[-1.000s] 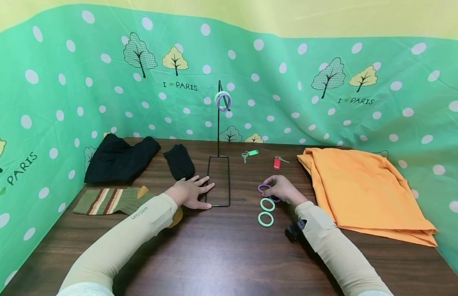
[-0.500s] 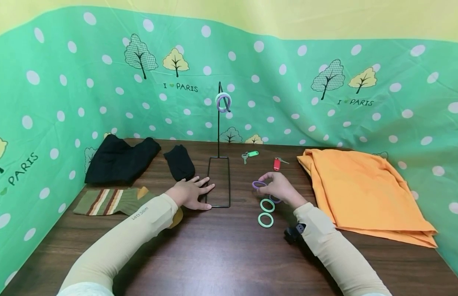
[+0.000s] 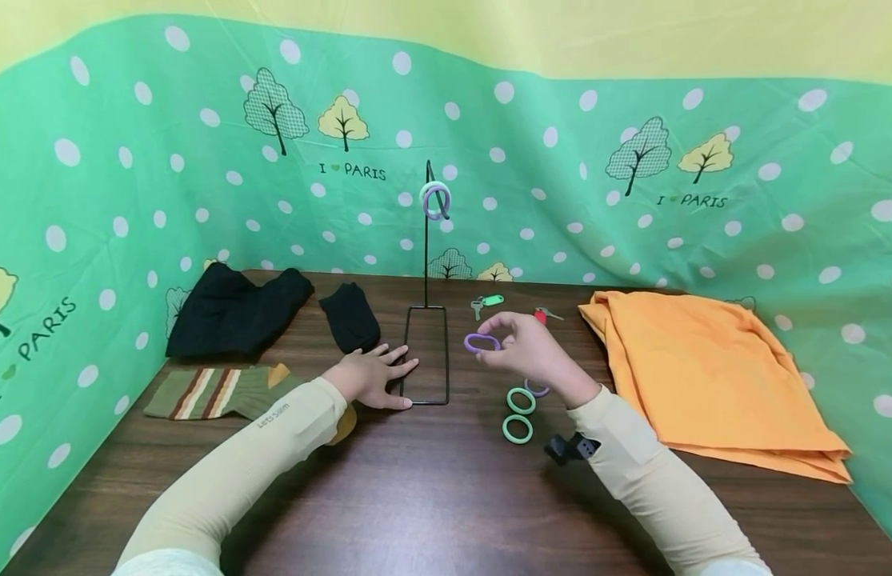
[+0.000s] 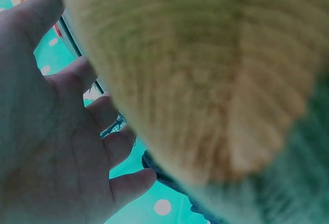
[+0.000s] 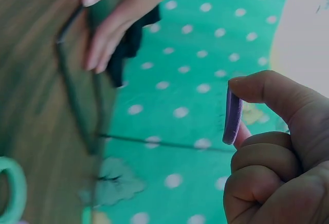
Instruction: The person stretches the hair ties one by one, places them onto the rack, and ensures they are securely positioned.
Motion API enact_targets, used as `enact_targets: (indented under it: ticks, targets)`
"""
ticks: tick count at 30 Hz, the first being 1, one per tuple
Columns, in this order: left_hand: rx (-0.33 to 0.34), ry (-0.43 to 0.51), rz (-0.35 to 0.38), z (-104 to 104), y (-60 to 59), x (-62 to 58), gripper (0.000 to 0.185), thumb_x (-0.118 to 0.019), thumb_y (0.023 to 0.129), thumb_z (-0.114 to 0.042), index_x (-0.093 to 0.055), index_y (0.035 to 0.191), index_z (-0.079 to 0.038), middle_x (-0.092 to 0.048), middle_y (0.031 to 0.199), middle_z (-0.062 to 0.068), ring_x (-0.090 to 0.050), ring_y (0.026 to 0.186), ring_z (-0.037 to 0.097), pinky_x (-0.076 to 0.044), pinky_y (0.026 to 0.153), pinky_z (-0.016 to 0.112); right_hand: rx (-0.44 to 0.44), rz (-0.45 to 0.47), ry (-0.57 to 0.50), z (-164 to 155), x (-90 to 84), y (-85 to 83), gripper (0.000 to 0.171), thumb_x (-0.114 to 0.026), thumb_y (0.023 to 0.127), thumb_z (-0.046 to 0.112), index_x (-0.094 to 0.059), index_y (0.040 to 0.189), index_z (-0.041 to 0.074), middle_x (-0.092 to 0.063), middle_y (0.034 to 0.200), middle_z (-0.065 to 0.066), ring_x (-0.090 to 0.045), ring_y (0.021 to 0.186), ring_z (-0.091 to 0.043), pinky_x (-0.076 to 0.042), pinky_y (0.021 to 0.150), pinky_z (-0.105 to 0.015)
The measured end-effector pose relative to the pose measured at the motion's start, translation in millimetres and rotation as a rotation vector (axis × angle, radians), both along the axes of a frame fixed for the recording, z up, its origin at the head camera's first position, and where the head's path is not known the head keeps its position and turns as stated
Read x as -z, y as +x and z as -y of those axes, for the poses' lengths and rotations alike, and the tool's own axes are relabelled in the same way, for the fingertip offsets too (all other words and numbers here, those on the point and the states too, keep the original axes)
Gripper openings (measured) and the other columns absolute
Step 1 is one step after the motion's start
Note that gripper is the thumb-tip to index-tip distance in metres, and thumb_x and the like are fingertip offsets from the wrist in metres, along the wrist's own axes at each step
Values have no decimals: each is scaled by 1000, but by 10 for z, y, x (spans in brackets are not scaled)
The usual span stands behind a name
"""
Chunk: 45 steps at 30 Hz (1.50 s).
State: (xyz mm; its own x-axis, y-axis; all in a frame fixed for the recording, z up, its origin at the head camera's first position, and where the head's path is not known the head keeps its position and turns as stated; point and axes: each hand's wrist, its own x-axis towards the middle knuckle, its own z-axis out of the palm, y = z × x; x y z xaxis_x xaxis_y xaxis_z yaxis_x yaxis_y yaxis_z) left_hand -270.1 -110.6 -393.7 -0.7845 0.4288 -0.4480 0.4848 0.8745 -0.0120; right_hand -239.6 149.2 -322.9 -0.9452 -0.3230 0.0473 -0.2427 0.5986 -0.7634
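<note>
My right hand (image 3: 528, 348) pinches a purple hair tie (image 5: 233, 113) between thumb and finger, held up over the table right of a black wire stand (image 3: 426, 264). A mint hair tie and a purple hair tie (image 3: 436, 218) hang on the stand's hook. With fingers spread, my left hand (image 3: 370, 376) rests on the left side of the stand's base (image 3: 446, 360). Below my right hand lie two mint hair ties, the upper one (image 3: 510, 400) and the lower one (image 3: 505, 430), plus another purple one (image 3: 538, 394), partly hidden by the hand.
Left of the stand lie a black garment (image 3: 237, 312), a black sock (image 3: 350, 316) and a striped olive sock (image 3: 215, 392), partly under my left forearm. Keys with a green tag (image 3: 493, 301) and a red tag (image 3: 540, 318) lie behind. Folded orange cloth (image 3: 705, 368) is at right.
My right hand has lifted the purple hair tie from beside the others and carried it left and up, nearer the stand. The left hand stays in place.
</note>
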Motion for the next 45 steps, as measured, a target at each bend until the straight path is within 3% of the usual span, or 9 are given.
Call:
enact_targets:
  ticks: [6,11,14,18,22,25,28,35,45]
  targets:
    - [-2,-2,-5,-1,-11,9,78,-38,84,-72,-11,148,-38,-3,157,-7,-7,144,25,-15,112,55,-34,-66,-89,130,-385,156,34,-74,74,10,-60,105,5,-33,45,6,-28,39,-7,-22,38,-20]
    - [-3,-8,0,-3,-10,6,78,-38,84,-72,-10,148,-38,-3,157,-7,-7,144,25,-15,112,55,-65,-186,-152,218,-673,246,30,-75,74,9,-62,101,6,-29,45,5,-27,39,-6,-23,38,-21]
    - [-3,-10,0,-1,-10,7,78,-38,84,-72,-10,148,-38,-3,157,-7,-7,144,25,-15,112,54,-50,-298,-206,281,-822,275,28,-75,74,8,-63,100,8,-28,45,3,-25,38,-7,-21,38,-22]
    - [-5,-10,-2,4,-14,4,77,-38,84,-72,-10,148,-39,-2,157,-8,-7,145,24,-15,112,54,-7,-533,-253,382,-943,259,28,-73,74,7,-62,100,10,-26,43,1,-22,36,-10,-21,38,-23]
    - [-7,-11,-1,8,-17,-6,78,-38,84,-72,-10,148,-39,-2,157,-8,-6,145,24,-15,112,54,35,-790,-236,483,-977,142,28,-71,75,8,-61,102,5,-27,42,1,-23,35,-10,-20,39,-22]
    - [-8,-10,4,9,-14,-13,78,-38,84,-72,-10,148,-38,-2,157,-8,-6,145,24,-14,112,54,53,-890,-195,546,-971,16,29,-69,77,10,-59,103,3,-28,42,2,-23,35,-9,-19,38,-22]
    - [-8,-7,9,3,-7,-14,78,-39,84,-71,-10,148,-38,-1,157,-8,-6,145,24,-14,112,54,74,-898,-135,595,-948,-100,31,-68,79,14,-57,106,4,-30,42,2,-24,35,-10,-18,37,-23]
    - [-10,-1,20,-8,0,10,79,-40,84,-71,-9,148,-38,0,157,-8,-5,145,25,-13,112,54,132,-789,-9,683,-911,-298,37,-65,83,24,-51,114,10,-32,47,-1,-27,39,-16,-20,39,-25]
    - [-18,-1,9,-3,13,0,78,-40,83,-71,-10,148,-39,-1,157,-9,-6,145,24,-15,112,54,193,-736,4,695,-870,-396,52,-70,82,27,-48,126,10,-30,48,1,-28,40,-15,-22,40,-25]
